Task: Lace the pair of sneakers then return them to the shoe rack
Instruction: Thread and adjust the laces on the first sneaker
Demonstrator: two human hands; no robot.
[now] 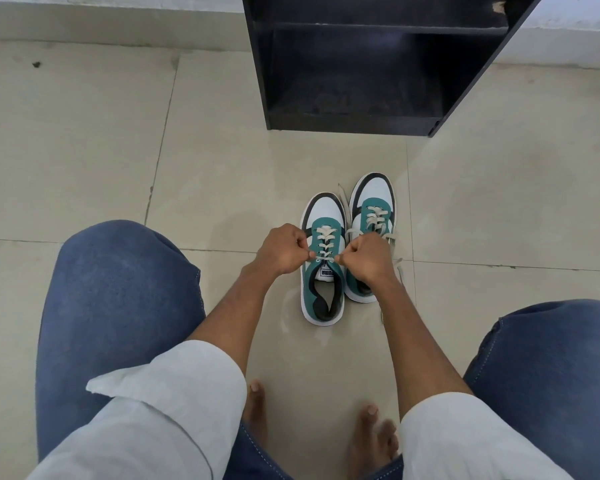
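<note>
On the tiled floor (222, 174), between the knees, a pair of sneakers is set side by side, toes pointed toward the shoe rack (361, 64). Left sneaker (321, 299): white and teal with a dark toe rim, cream lace (326, 242) crossed up through the eyelets, tongue label visible. Its top lace run is pulled taut between both hands. Left hand (281, 251) is closed to a fist, lace end pinched between thumb and forefinger at the sneaker's left edge. Right hand (366, 258) is likewise fisted, the other lace end pinched at the sneaker's right edge; this hand is held over the rear of the right sneaker (373, 202). Right sneaker is touching or just beside the left one, set slightly further forward, laced, with loose lace ends (399, 268) trailing on the floor to its right and one strand up between the two toes. Whether it is knotted cannot be told; the spot is hidden by the hand. Shoe rack: black, open-fronted, lower shelf seen bare, well apart from the sneakers. Blue jeans (118, 289), white rolled sleeves (174, 393) and bare toes (257, 403) are seen nearest the camera. A white wall base (101, 19) is seen behind.
</note>
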